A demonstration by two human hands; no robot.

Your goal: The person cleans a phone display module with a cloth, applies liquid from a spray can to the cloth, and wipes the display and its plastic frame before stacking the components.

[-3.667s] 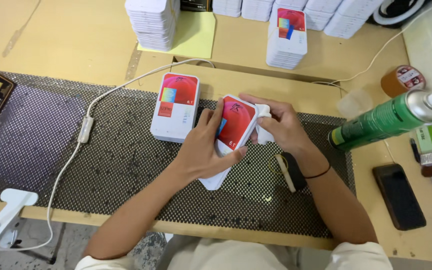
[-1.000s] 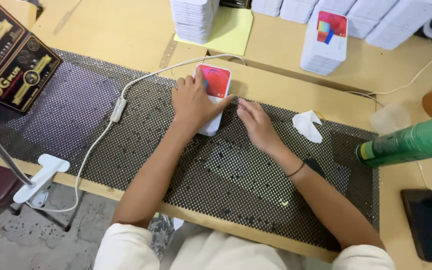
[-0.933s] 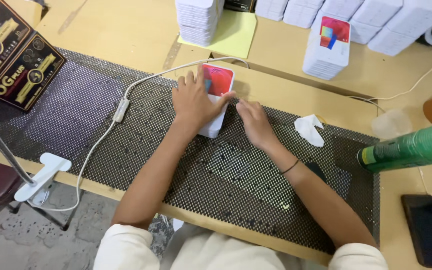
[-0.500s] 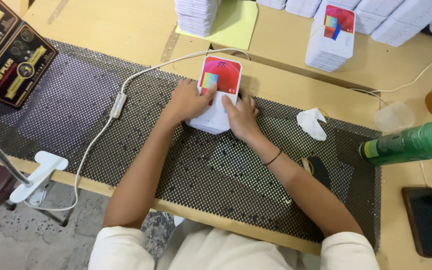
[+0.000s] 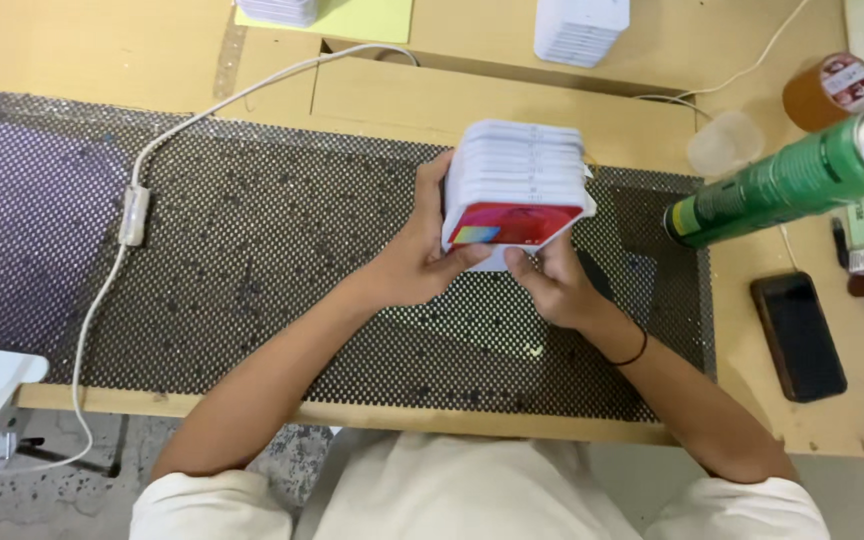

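White flat boxes in a stack (image 5: 517,180), red-faced at the near end, sit clamped between both hands: the left hand (image 5: 420,262) grips its left side, the right hand (image 5: 552,285) pinches underneath. It is lifted above the perforated black mat (image 5: 252,250), with a green spray can (image 5: 787,180) lying nearby to the right.

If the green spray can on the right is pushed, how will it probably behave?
The green spray can lies on its side, and it is round, so it would probably roll. It looks like stiff metal, so it should not bend. A clear cup close beside it might get knocked.
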